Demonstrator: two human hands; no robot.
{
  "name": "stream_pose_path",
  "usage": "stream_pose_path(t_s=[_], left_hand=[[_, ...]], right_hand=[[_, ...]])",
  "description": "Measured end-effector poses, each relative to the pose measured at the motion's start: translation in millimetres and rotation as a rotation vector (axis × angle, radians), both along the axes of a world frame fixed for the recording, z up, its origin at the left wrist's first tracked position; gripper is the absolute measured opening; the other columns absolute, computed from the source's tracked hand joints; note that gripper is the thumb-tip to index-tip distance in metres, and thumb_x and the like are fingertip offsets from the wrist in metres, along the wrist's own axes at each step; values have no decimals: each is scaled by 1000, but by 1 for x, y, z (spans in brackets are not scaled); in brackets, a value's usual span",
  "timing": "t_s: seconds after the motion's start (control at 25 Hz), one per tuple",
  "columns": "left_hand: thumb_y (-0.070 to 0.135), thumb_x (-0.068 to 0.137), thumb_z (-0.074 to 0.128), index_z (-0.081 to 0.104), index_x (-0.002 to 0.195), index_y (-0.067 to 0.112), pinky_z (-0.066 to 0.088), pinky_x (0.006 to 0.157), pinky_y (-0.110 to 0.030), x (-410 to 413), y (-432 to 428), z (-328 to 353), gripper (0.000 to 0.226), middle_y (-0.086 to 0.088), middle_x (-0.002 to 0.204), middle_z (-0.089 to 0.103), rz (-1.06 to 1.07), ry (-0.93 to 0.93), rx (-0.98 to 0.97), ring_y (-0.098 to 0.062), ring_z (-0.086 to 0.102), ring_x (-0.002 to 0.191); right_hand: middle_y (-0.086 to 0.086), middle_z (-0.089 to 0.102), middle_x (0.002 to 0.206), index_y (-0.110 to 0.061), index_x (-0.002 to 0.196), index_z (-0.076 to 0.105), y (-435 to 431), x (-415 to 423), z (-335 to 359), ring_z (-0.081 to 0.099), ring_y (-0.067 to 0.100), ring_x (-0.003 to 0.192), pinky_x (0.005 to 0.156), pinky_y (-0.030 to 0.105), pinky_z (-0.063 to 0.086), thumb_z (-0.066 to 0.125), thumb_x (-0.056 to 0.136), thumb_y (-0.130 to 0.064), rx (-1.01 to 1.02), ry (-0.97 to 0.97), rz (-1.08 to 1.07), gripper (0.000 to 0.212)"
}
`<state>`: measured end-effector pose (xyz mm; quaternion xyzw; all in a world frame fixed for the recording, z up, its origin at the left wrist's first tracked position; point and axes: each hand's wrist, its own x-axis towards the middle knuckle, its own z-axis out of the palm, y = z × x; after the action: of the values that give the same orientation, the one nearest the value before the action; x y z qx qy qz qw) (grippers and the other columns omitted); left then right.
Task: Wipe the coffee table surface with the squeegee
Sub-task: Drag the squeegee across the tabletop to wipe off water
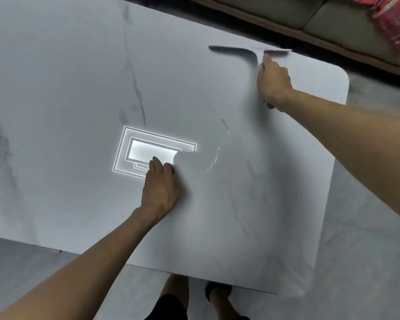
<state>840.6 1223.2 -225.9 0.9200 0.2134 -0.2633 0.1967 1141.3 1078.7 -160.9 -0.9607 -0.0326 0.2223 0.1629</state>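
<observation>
- White stone-look table (67, 88) with grey veins fills most of the view; its top is glossy enough to mirror a ceiling lamp as a bright reflection (148, 153) near the middle.
- Squeegee (236, 51): at the far right of the top, close to the far edge. The picture is blurred there, but the dark blade appears to lie across the surface and run left from the hand, with the handle curving back towards the person.
- Right hand (273, 82): fingers wrapped round the handle, arm stretched out over the right end of the table. Judgement: the reach puts the blade at the far edge so that a stroke can be drawn back across the top.
- Left hand (161, 188): set down on the middle of the top, at the near edge of the reflection, fingers extended and holding nothing. Judgement: it props the person's weight during the long reach.
- Water (214, 161): a thin curved line of droplets lies between the two hands, right of the reflection. Judgement: that strip awaits a pass, so the wiping is not finished.
- Containers: no bucket, bottle or tray shows in view, so where the wiped water is meant to go cannot be told.
- Surroundings: a sofa (333, 24) stands beyond the far edge with a red checked cloth (393, 24) on it; grey floor (356, 250) lies to the right and near side.
</observation>
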Motion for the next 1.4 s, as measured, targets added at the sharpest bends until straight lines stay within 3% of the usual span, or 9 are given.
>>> stream_pose_path(t_s=[0.12, 0.4, 0.56, 0.68, 0.84, 0.92, 1.04, 1.24, 1.4], left_hand=[[6, 75, 44, 45, 118, 1, 38, 102, -46, 7, 0, 1, 43, -36, 136, 35, 19, 53, -38, -48, 30, 130], [10, 72, 43, 39, 124, 0, 27, 114, -50, 22, -4, 8, 53, -46, 147, 13, 141, 152, -151, -53, 10, 142], [15, 72, 40, 39, 123, 1, 26, 114, -50, 24, -6, 8, 54, -48, 146, 12, 161, 175, -154, -55, 8, 141], [13, 74, 40, 40, 122, 0, 28, 113, -50, 23, -8, 9, 49, -48, 146, 11, 173, 174, -143, -54, 9, 142], [10, 75, 41, 42, 122, 0, 29, 113, -47, 19, -6, 7, 48, -45, 146, 15, 145, 151, -119, -51, 12, 142], [8, 76, 42, 44, 119, 0, 33, 109, -48, 17, -6, 8, 44, -43, 144, 22, 143, 128, -111, -50, 19, 140], [2, 70, 45, 50, 110, -1, 41, 98, -49, 9, -5, 15, 40, -32, 132, 39, 125, 49, -118, -48, 33, 128], [-6, 62, 55, 53, 93, 1, 38, 75, -36, -20, -5, 25, 31, -17, 106, 44, 86, -88, -114, -37, 46, 94], [-2, 66, 58, 50, 102, 2, 36, 86, -39, -53, -29, 28, 37, -21, 118, 43, 30, -38, -114, -40, 43, 110]], right_hand=[[21, 62, 108, -16, 149, 26, -39, -52, 0, 57, 42, 100, 75, 37, 42, 29, 101, -12, -25, -44, 157, 48], [-2, 59, 82, -31, 152, 19, -125, -163, 49, 53, 12, 69, 71, 27, 36, 29, 104, -30, -124, 197, 203, 49], [21, 67, 105, -20, 136, 44, -115, -98, 57, 64, 35, 86, 71, 36, 46, 31, 103, -28, -44, 34, 158, 36], [21, 53, 97, -32, 93, 49, -83, -18, 44, 50, 30, 74, 46, 31, 36, 28, 99, -18, 71, 70, -93, 26], [14, 43, 106, -18, 117, 41, -42, 13, 16, 48, 21, 72, 47, 28, 35, 25, 96, -8, 67, 104, -360, 29], [20, 51, 118, -16, 144, 29, -23, -12, 6, 57, 34, 94, 58, 37, 47, 27, 94, -4, 4, 60, -246, 51], [26, 59, 119, -20, 152, 19, -19, -82, 3, 55, 44, 109, 86, 43, 45, 32, 98, -9, -4, -12, 94, 57], [10, 56, 91, -30, 152, 22, -82, -189, 3, 58, 35, 85, 73, 38, 45, 35, 101, -17, 83, 32, 383, 54], [-4, 44, 83, -36, 152, 19, -157, -220, 7, 52, 21, 70, 63, 30, 38, 36, 102, -18, 19, 79, 480, 56]])
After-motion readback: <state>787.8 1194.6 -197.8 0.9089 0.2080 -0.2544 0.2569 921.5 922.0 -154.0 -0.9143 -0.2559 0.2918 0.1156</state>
